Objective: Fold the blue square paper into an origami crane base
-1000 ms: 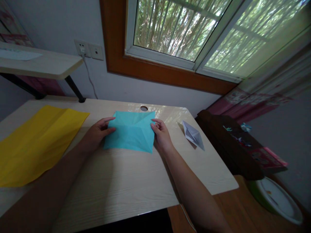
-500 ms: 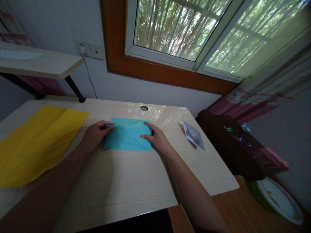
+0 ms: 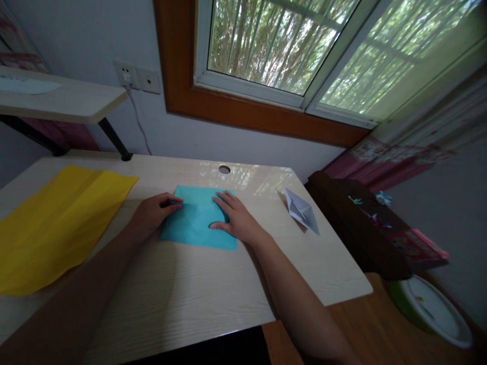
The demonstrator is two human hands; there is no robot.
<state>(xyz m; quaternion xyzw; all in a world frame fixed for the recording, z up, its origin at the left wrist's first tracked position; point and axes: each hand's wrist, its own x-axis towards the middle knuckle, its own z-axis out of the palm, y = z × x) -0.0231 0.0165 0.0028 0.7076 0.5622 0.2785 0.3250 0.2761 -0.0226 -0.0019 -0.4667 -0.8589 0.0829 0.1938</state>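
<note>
A light-blue sheet of paper (image 3: 194, 223) lies on the desk in front of me. At its left edge is my left hand (image 3: 154, 213), with thumb and fingertips brought close together on the paper as if pinching it. My right hand (image 3: 238, 218) rests on the sheet's right part, thumb and fingers spread apart and touching its surface. The paper under both hands is partly hidden.
A large yellow sheet (image 3: 57, 228) lies at the left of the desk (image 3: 213, 294). To the right sits a folded white paper shape (image 3: 302, 210). A raised shelf (image 3: 76, 104) stands at the back left, near a cable hole (image 3: 224, 170).
The blue paper's near edge has come closer to me and its surface looks flatter. My right hand has shifted slightly left over the sheet, its fingers spread; my left hand has barely moved.
</note>
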